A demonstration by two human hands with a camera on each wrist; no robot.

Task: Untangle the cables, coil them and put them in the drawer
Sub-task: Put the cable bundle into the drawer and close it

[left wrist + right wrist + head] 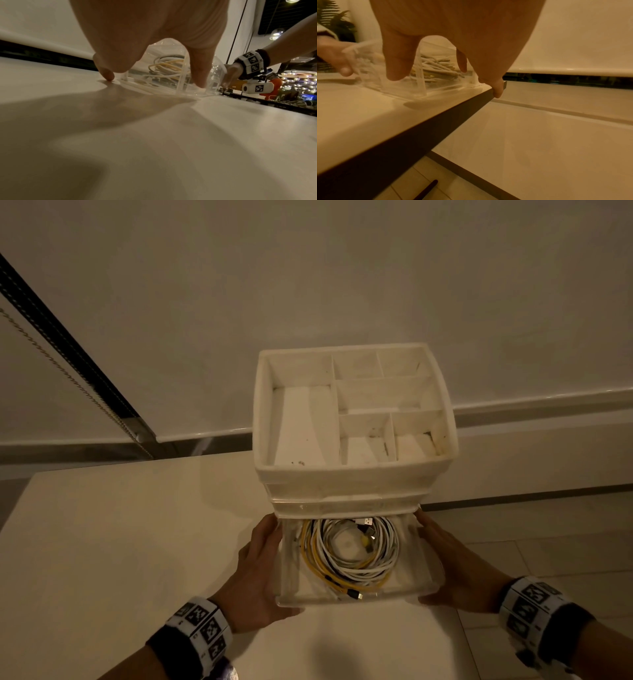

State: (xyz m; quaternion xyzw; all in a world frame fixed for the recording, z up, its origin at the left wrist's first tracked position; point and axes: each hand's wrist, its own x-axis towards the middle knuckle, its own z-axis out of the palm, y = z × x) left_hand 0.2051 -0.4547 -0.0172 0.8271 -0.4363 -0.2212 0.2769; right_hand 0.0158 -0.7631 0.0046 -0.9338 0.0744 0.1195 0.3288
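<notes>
— Both hands are on it: the left hand [255, 573] lies along the left side of the clear drawer [356, 599] with its thumb hooked round the front corner, and the right hand [452, 570] does the same on the other side. Neither has anything else in its grasp.

— And the cables?

— Coiled inside already, the white cable [383, 546] looped with the yellow cable [318, 559]. The drawer is pulled out of the white organiser [356, 474], which sits on the table [137, 542] near its right edge.

— So what could go wrong?

— I'd say uneven pressure from one hand could skew the drawer and jam it. A loop riding high might catch under the organiser's frame. A hard shove could also slide the whole unit back, or toward that edge.
</notes>
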